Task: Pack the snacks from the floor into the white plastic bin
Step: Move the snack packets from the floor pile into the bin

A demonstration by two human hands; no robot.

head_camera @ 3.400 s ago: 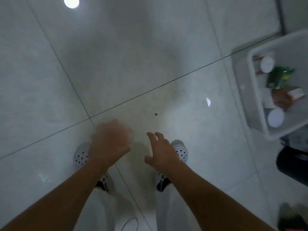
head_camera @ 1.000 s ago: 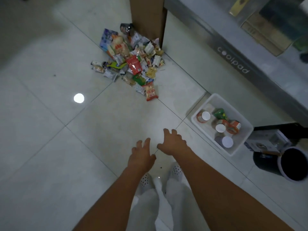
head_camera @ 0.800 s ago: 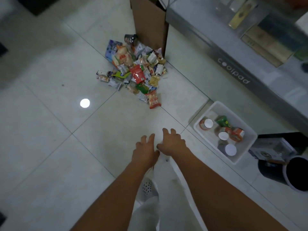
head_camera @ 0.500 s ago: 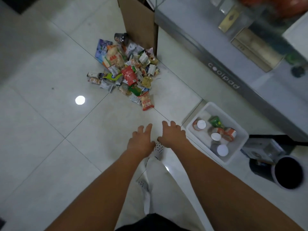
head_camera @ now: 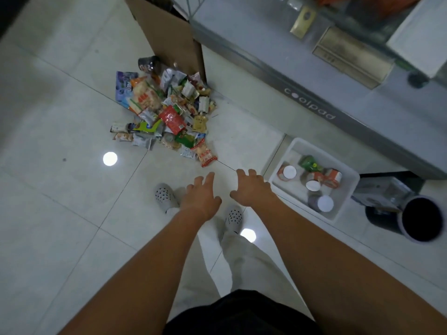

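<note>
Only legible text: "coolpad" on the grey counter [head_camera: 312,105], ahead and right of both hands. Left hand [head_camera: 200,197] and right hand [head_camera: 251,189] are empty, fingers loosely spread above the floor. Snack pile [head_camera: 167,117] lies ahead of the left hand, at the foot of a cardboard box [head_camera: 169,32]. White plastic bin [head_camera: 348,197] sits just right of the right hand and holds white-lidded tubs [head_camera: 289,171] and a green packet [head_camera: 309,163]. Black bucket [head_camera: 420,218] stands further right.
</note>
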